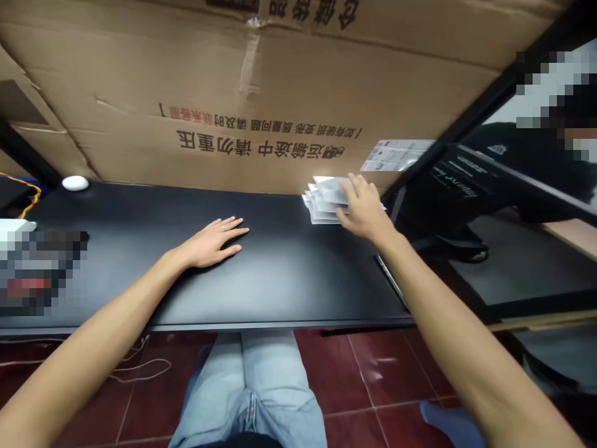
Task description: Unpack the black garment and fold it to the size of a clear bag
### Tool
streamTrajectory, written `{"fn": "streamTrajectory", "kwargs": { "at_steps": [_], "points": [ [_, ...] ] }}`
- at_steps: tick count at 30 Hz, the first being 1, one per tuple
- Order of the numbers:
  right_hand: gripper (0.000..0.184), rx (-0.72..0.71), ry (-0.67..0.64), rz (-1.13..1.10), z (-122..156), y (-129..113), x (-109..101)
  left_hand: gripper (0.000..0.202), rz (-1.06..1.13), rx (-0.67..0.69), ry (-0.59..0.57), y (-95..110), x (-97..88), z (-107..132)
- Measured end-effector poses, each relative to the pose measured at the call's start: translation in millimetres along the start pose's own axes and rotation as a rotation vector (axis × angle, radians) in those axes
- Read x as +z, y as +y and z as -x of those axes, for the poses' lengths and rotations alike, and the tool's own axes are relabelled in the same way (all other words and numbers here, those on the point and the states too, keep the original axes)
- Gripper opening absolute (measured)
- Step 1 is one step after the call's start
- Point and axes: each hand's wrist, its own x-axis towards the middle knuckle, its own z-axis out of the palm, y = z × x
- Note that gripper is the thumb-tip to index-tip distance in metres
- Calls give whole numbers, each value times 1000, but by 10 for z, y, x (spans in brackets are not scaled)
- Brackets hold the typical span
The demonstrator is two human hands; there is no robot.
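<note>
My left hand [215, 242] lies flat on the black desk top [280, 267], palm down with the fingers spread. Toward the back right, my right hand [364, 208] reaches over a small fanned pile of white, semi-translucent sheets or thin sleeves [326, 202]. Its fingers are apart and slightly bent, with the fingertips and thumb on or just above the top layers. Part of the pile is hidden beneath that hand. The pile lies on the desk against the cardboard behind it. Whether these are papers or plastic bags is not clear.
A large cardboard sheet [261, 81] with printed characters stands along the desk's back. A white rounded object [75, 183] sits at the back left, beside yellow and red wires [35, 202]. Beyond the right frame post is a person in a dark shirt [513, 168]. White cables [144, 367] hang below.
</note>
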Motion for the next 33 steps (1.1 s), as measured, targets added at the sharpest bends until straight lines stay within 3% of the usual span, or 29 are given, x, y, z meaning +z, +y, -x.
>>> {"fn": "streamTrajectory", "kwargs": {
  "at_steps": [4,8,11,14,17,21,24,27,30,33],
  "points": [
    [77,127,-105,183,9,343,114,71,3,-4,-2,3,-2,1],
    [62,125,-160,254,-47,440,134,70,-2,-3,-9,-3,-2,2],
    [40,117,-179,295,-104,468,98,70,-2,-1,-4,-7,0,2],
    [26,177,-111,321,-135,443,54,69,-4,4,2,-8,8,4],
    [30,282,15,329,-147,324,-9,68,-5,18,21,-5,10,15],
    [32,224,187,304,-153,-41,-141,69,8,76,142,17,-49,34],
    [29,30,265,286,-123,-502,-190,66,54,137,382,69,-144,42],
    [29,-171,265,172,-44,-1062,-97,64,74,201,585,138,-221,47],
    [29,-315,217,55,52,-1577,127,68,37,265,605,174,-223,45],
    [29,-354,186,-52,113,-1896,356,60,-9,276,543,143,-159,32]
  ]
}}
